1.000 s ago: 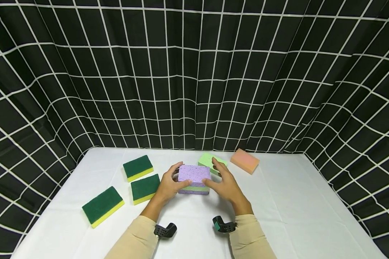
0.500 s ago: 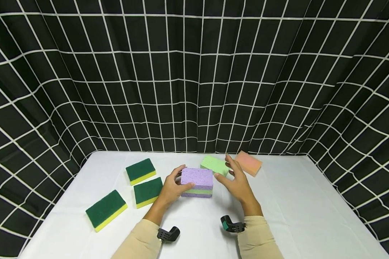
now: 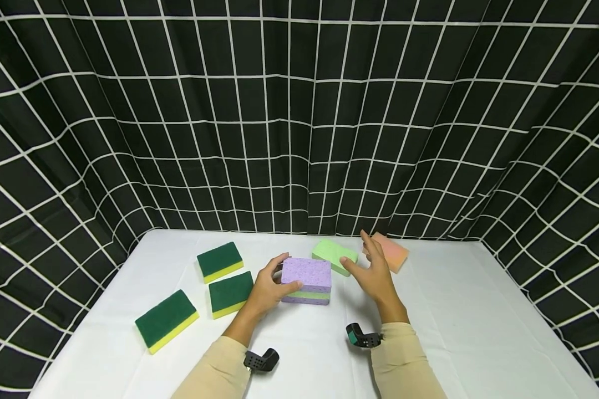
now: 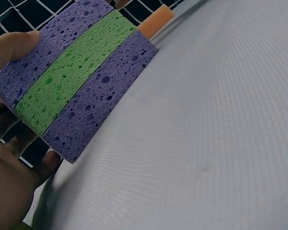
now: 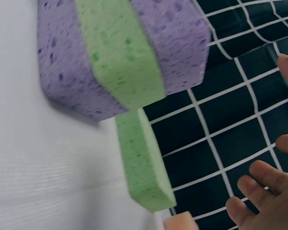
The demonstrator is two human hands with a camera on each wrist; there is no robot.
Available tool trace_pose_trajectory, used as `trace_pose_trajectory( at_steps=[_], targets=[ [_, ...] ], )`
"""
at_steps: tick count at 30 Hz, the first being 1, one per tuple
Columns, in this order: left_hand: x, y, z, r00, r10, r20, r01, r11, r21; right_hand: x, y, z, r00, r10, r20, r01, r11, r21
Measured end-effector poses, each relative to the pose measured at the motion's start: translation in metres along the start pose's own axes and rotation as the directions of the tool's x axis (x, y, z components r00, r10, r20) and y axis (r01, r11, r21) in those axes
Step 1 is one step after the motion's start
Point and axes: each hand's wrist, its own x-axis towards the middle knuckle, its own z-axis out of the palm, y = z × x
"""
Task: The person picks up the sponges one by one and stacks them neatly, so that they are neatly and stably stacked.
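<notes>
Stack (image 3: 306,280) of three sponges, one: it stood on the white surface (image 3: 479,321), built of a purple top sponge (image 3: 306,270), a green middle sponge (image 4: 74,72) and a purple bottom sponge (image 4: 101,91), their edges nearly flush. Left hand (image 3: 269,288), one: it gripped the stack from the left, thumb on the near face of the top sponge, fingers around the left end toward the back. Right hand (image 3: 375,277), one: spread wide, with nothing in its grasp; the stack lay to its left, a gap between. Pale green sponge (image 3: 331,253), one: it lay flat just behind the stack, partly overlapped by the right thumb in the head view, though apart from the hand in the right wrist view. Orange sponge (image 3: 393,256), one: at the back, beyond the right fingers. Scrubbers, dark green over yellow, three: rear (image 3: 219,259), middle (image 3: 231,292) and front (image 3: 166,318), all left of the stack. Black curtain (image 3: 299,111) with white grid, one: behind the surface.
</notes>
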Motion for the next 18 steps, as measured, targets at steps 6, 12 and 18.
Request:
trace_pose_trajectory(
  at_steps=[6,12,18],
  targets=[
    [0.001,0.000,0.000,1.000,-0.007,0.012,0.007,1.000,0.000,0.004,0.011,0.004,1.000,0.009,-0.007,-0.009,1.000,-0.025],
    [0.000,0.001,0.000,1.000,-0.008,0.003,0.008,1.000,-0.007,0.007,0.020,0.008,1.000,-0.014,-0.019,0.014,0.999,-0.035],
    [0.001,0.001,0.000,1.000,-0.005,-0.002,0.005,1.000,-0.001,0.009,0.029,0.010,0.998,0.060,0.017,-0.059,0.995,-0.084]
  ],
)
